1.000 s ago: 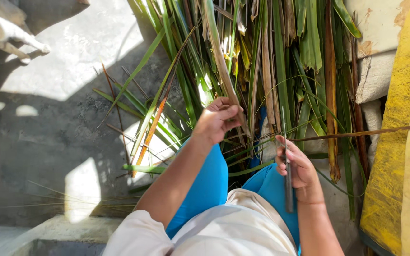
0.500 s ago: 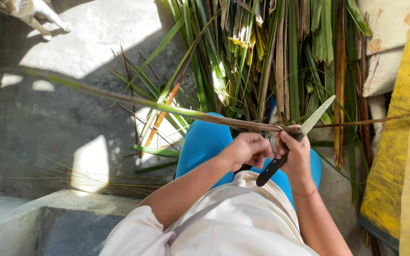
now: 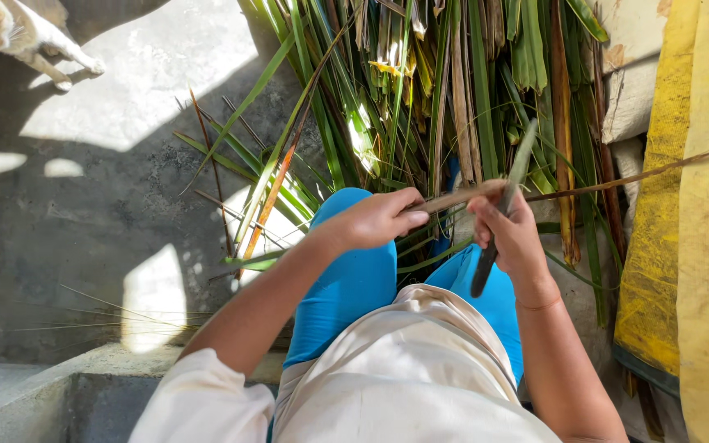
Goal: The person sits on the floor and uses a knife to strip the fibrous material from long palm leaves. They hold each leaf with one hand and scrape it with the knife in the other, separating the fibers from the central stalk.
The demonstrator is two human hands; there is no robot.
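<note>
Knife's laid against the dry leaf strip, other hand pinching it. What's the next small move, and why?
Probably draw the knife along the dry leaf strip, away from the left hand. The right hand holds the blade across the strip close to the left hand's pinching fingertips, so cutting outward looks safest.

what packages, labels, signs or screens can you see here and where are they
None in view: no packages, labels, signs or screens.
Nearest to one is a plain yellow sheet along the right edge, with no markings that show.
</note>
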